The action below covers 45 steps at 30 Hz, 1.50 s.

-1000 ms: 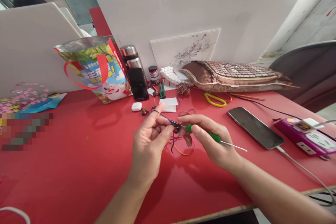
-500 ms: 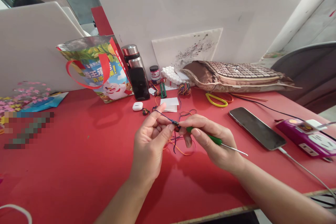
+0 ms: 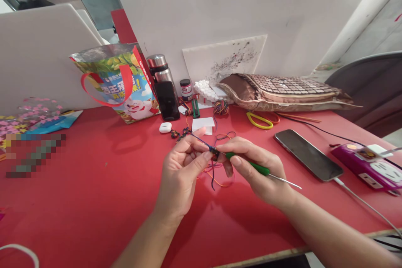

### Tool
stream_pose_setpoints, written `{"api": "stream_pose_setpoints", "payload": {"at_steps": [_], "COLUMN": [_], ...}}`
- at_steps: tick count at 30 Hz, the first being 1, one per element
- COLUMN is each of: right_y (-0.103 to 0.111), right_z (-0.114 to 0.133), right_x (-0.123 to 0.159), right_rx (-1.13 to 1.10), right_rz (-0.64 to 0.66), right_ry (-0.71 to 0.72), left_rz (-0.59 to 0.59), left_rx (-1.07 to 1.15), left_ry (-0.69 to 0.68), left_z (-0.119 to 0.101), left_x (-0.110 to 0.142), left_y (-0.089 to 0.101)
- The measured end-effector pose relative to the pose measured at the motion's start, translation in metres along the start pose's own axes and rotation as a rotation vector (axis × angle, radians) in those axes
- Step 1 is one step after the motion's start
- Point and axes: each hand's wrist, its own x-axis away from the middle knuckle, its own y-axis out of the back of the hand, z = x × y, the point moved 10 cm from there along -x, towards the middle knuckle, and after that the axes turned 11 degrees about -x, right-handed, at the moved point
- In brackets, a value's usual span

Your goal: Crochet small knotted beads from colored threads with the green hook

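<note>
My left hand [image 3: 185, 161] pinches a small dark, multicoloured crocheted piece [image 3: 215, 153] between thumb and fingers. A dark blue yarn strand [image 3: 201, 139] runs taut from its raised index finger to the piece. In my right hand [image 3: 259, 167] lies a crochet hook [image 3: 260, 169] with a green handle. One thin metal end sticks out toward my wrist; the other points at the crocheted piece, its tip too small to make out. Orange and purple yarn [image 3: 220, 183] trails loosely on the table below. A knotted yarn strip [image 3: 180, 135] lies just beyond my left fingers.
On the red table [image 3: 103, 205] a yarn ball [image 3: 221, 107], white paper [image 3: 202, 124] and an earphone case [image 3: 165, 127] lie beyond my hands. A phone [image 3: 307, 154], a purple power strip [image 3: 369, 167] and yellow-handled scissors [image 3: 259, 120] are to the right. A bag [image 3: 125, 96] and flask [image 3: 161, 73] stand behind.
Both hands have shifted slightly right with the crocheted piece and the crochet hook. My left index finger sits a little lower, and more of the knotted strip shows.
</note>
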Motion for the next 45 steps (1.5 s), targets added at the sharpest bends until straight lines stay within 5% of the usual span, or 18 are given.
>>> {"api": "stream_pose_setpoints", "payload": {"at_steps": [4,9,17,33,45], "right_y": [0.005,-0.003,-0.011,-0.022,-0.032], "right_z": [-0.005,0.011,0.016,0.021,0.020], "right_x": [0.001,-0.005,-0.003,0.000,0.007], "right_rx": [0.107,0.329,0.430,0.574,0.649], "right_rz": [-0.021,0.079,0.175,0.249,0.343], "right_ry": [-0.037,0.111,0.196,0.300,0.338], "left_rz": [-0.018,0.007,0.061,-0.052,-0.111], "left_rx": [0.017,-0.003,-0.072,-0.234,-0.146], "left_ry": [0.017,0.027,0.042,-0.037,0.001], "left_z": [0.000,0.001,0.004,-0.002,0.001], "left_x": [0.000,0.000,0.001,-0.003,-0.003], "left_y": [0.002,0.001,-0.001,0.015,0.019]}}
